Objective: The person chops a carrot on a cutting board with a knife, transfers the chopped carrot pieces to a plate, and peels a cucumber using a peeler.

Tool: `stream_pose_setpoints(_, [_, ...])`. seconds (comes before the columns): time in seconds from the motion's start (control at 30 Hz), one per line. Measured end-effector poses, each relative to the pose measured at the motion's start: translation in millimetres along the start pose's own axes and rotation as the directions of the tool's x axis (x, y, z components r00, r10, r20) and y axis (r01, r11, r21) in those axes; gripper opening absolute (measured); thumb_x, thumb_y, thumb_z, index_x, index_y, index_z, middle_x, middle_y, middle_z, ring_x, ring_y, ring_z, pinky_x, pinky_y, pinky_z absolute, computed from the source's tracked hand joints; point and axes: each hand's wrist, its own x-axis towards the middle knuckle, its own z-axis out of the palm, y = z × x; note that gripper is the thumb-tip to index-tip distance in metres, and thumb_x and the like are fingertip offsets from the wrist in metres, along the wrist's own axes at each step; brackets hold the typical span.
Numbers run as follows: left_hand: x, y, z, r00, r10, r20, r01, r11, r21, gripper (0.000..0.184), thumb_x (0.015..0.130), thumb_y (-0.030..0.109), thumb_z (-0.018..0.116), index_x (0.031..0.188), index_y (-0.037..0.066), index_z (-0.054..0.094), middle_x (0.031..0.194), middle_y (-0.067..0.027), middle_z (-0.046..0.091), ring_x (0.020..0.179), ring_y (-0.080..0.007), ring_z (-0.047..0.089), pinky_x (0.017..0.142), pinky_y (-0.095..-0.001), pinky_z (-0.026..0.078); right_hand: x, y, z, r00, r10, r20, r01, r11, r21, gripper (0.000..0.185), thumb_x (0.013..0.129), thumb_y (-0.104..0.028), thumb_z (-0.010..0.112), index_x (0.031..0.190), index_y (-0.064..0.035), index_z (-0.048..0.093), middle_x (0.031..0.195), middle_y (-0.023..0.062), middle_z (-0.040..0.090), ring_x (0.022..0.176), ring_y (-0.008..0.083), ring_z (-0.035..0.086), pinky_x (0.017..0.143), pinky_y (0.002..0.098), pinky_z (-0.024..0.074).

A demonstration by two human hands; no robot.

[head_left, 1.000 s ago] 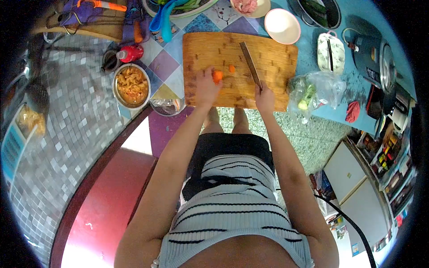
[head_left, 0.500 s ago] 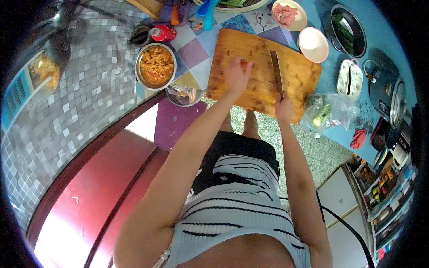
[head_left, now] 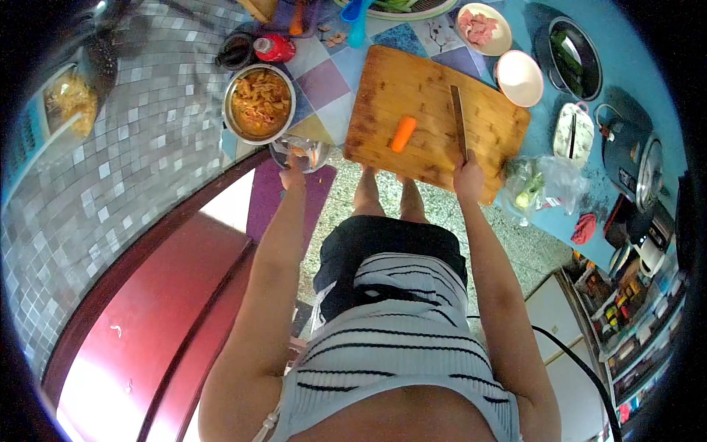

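Observation:
An orange carrot piece (head_left: 403, 134) lies by itself on the wooden cutting board (head_left: 368, 96). My right hand (head_left: 468, 179) is closed around the handle of a kitchen knife (head_left: 459, 121), whose long blade rests across the right part of the board. Off to the left, my left hand (head_left: 293, 174) reaches over the near rim of a clear bowl (head_left: 318, 158) with scraps inside. Its fingers look apart, with nothing visible held in them.
A steel bowl of orange-brown food (head_left: 259, 104) and a red bottle (head_left: 275, 48) stand left of the board. Behind it on the right are a bowl of raw meat (head_left: 479, 29), a white bowl (head_left: 520, 77) and a dark pan (head_left: 574, 59). A plastic bag of vegetables (head_left: 541, 184) sits at the right.
My left hand has left the board and moved left to the clear bowl. The carrot piece now lies uncovered on the board. My right hand and the knife have barely moved.

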Motion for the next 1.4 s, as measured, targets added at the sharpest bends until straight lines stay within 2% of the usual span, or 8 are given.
stream_pose_setpoints(0.07, [3.3,0.5,11.7,0.962,-0.145,0.231,0.161,0.985,-0.055,0.048,0.077,0.046,0.059,0.086,-0.001,0.060,0.078,-0.0156,0.064,0.077,-0.0284,0.062,0.064,-0.0379,0.046,0.5,-2.1,-1.0,0.999,-0.037,-0.026,0.038,0.998,0.053,0.024,0.085,-0.023,0.048,0.101,-0.0055,0.053,0.072,0.0235,0.059,0.066,0.0407,0.057,0.056,0.0485,0.0442])
stream_pose_setpoints(0.17, [-34.0,16.4,27.5,0.818,0.524,0.237,-0.529,0.847,-0.047,0.031,0.079,0.031,0.061,0.087,0.001,0.062,0.075,-0.0136,0.064,0.072,-0.0226,0.062,0.065,-0.0346,0.046,2.2,0.7,5.8,0.998,-0.039,-0.054,0.043,0.997,0.062,0.023,0.084,-0.022,0.049,0.099,-0.0054,0.053,0.071,0.0228,0.059,0.065,0.0399,0.058,0.056,0.0480,0.0445])
stream_pose_setpoints(0.37, [-148.2,98.8,65.8,0.333,0.898,0.288,-0.926,0.369,-0.078,0.034,0.082,0.019,0.056,0.113,0.007,0.048,0.101,-0.0186,0.056,0.091,-0.0313,0.057,0.076,-0.0388,0.045,-1.8,-5.2,6.6,0.995,-0.035,-0.092,0.039,0.998,0.050,0.022,0.083,-0.024,0.051,0.092,-0.0044,0.055,0.070,0.0212,0.059,0.065,0.0395,0.057,0.057,0.0472,0.0444])
stream_pose_setpoints(0.6, [-179.5,126.3,97.7,0.435,0.747,0.503,-0.812,0.567,-0.140,0.039,0.082,0.013,0.054,0.119,0.008,0.041,0.112,-0.0232,0.047,0.100,-0.0390,0.048,0.085,-0.0448,0.039,-31.2,-48.0,-20.8,0.994,-0.049,-0.096,0.064,0.984,0.166,0.022,0.084,-0.026,0.051,0.085,-0.0048,0.056,0.066,0.0211,0.058,0.063,0.0398,0.057,0.056,0.0477,0.0438])
stream_pose_setpoints(0.9, [-183.3,121.4,113.6,0.559,0.700,0.445,-0.601,0.712,-0.364,0.031,0.079,0.002,0.056,0.108,0.005,0.046,0.095,-0.0145,0.053,0.083,-0.0242,0.056,0.073,-0.0347,0.046,-58.0,-69.3,-24.3,0.982,-0.187,0.019,0.185,0.979,0.088,0.020,0.082,-0.023,0.052,0.090,-0.0066,0.058,0.067,0.0208,0.059,0.064,0.0377,0.059,0.060,0.0461,0.0480])
stream_pose_setpoints(1.2, [-157.4,125.3,114.3,0.530,0.818,0.223,-0.793,0.571,-0.212,0.026,0.083,0.018,0.056,0.102,0.001,0.052,0.096,-0.0159,0.059,0.087,-0.0246,0.057,0.075,-0.0358,0.045,-60.7,-78.8,-23.5,0.986,-0.151,0.071,0.144,0.985,0.090,0.017,0.081,-0.020,0.051,0.087,-0.0043,0.056,0.065,0.0201,0.059,0.063,0.0363,0.060,0.060,0.0459,0.0484])
stream_pose_setpoints(1.27, [-183.0,161.7,76.8,0.713,0.656,0.248,-0.540,0.739,-0.403,0.033,0.082,0.030,0.057,0.096,0.000,0.056,0.091,-0.0150,0.061,0.084,-0.0262,0.058,0.074,-0.0364,0.045,-60.3,-78.6,-22.6,0.985,-0.156,0.070,0.149,0.985,0.085,0.018,0.081,-0.020,0.051,0.087,-0.0039,0.055,0.065,0.0199,0.060,0.063,0.0361,0.060,0.060,0.0459,0.0486])
stream_pose_setpoints(1.4, [-179.5,182.7,69.6,0.667,0.685,0.292,-0.530,0.712,-0.460,0.040,0.079,0.038,0.060,0.091,0.000,0.058,0.084,-0.0128,0.062,0.079,-0.0262,0.060,0.072,-0.0358,0.045,-61.7,-80.1,-18.6,0.987,-0.151,0.055,0.148,0.988,0.051,0.018,0.080,-0.020,0.051,0.086,-0.0032,0.055,0.065,0.0194,0.060,0.063,0.0362,0.061,0.060,0.0462,0.0487])
